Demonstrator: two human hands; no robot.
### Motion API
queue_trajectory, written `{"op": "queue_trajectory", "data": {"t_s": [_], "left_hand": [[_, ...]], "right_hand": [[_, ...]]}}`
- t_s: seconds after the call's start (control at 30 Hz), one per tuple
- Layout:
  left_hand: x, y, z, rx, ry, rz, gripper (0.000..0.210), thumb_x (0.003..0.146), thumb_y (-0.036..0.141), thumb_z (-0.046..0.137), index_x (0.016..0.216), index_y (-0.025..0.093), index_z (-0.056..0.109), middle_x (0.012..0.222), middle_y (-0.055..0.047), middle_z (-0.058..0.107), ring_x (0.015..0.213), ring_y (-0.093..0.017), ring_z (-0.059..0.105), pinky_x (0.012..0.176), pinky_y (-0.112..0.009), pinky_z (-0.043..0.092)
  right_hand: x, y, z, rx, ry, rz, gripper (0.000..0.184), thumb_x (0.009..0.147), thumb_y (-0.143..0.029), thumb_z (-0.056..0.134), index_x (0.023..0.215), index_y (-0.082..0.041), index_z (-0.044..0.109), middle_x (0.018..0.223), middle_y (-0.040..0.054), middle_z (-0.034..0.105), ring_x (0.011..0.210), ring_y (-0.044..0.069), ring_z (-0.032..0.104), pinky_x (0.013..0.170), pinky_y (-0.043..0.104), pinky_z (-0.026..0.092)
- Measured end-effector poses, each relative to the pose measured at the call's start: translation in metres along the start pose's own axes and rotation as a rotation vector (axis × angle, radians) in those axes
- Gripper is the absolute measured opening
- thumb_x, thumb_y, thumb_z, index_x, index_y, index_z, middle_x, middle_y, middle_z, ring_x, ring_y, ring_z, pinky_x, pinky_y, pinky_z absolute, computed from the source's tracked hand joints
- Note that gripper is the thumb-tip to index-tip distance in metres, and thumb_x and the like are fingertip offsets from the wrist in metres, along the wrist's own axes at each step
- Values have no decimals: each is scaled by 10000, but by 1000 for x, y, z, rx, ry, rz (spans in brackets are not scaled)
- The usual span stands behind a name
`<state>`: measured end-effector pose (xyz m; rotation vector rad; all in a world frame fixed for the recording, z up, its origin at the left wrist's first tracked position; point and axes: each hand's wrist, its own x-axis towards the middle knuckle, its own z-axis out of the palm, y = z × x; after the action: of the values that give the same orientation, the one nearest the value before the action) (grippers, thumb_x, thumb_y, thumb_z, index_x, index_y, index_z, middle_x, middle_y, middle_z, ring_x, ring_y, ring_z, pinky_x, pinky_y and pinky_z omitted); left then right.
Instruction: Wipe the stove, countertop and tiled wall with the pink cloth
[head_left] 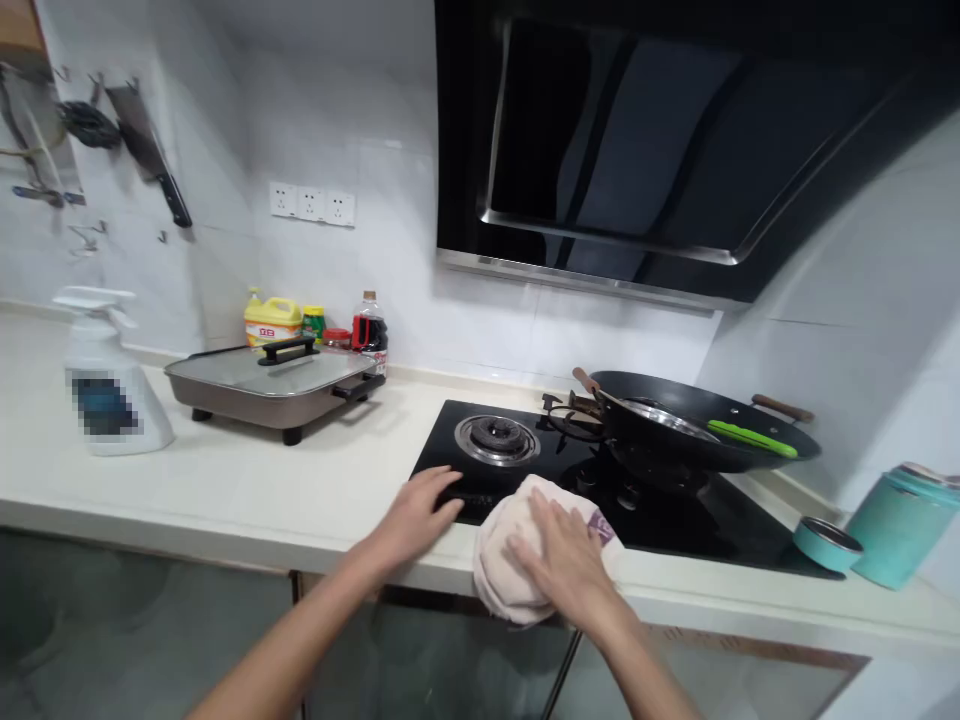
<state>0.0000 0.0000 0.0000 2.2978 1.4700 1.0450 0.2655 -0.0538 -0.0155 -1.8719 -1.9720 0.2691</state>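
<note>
My right hand lies flat with spread fingers on a folded pale pink cloth. The cloth rests at the front edge of the black gas stove and hangs partly over the counter edge. My left hand is open on the white counter, its fingertips at the stove's front left corner, holding nothing. Behind the hands is the bare left burner. On the right burner a black wok sits tilted, with a green-handled utensil and a metal lid or pan inside.
A spray bottle and a lidded electric griddle stand on the left counter. Behind are a yellow detergent jug and a dark sauce bottle. A teal canister and its lid are at right. The range hood overhangs.
</note>
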Motion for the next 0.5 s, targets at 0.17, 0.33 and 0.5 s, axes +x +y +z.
{"op": "queue_trajectory", "data": {"t_s": [0.17, 0.33, 0.5], "left_hand": [[-15, -65, -40, 18, 111, -196, 615, 893, 575, 478, 1295, 167, 701, 1396, -132, 682, 1321, -312, 616, 1159, -461, 478], [-19, -60, -39, 93, 76, -201, 530, 883, 552, 503, 1234, 232, 737, 1329, -89, 728, 1285, -313, 637, 1111, -452, 501], [-25, -45, -27, 250, 58, -135, 427, 921, 458, 506, 1212, 260, 747, 1332, -78, 724, 1328, -316, 595, 1138, -498, 442]], "right_hand": [[33, -59, 12, -60, -104, -195, 806, 884, -823, 482, 1565, -396, 437, 1704, 127, 291, 1558, 533, 158, 1213, 726, 96], [87, -53, 7, -103, -83, -191, 470, 1036, -562, 347, 1358, -337, 604, 1494, 65, 571, 1394, 333, 475, 1172, 528, 312], [136, -15, -10, -209, 7, 56, 459, 1057, -336, 247, 1330, -164, 574, 1381, 203, 614, 1322, 349, 531, 1124, 546, 328]]}}
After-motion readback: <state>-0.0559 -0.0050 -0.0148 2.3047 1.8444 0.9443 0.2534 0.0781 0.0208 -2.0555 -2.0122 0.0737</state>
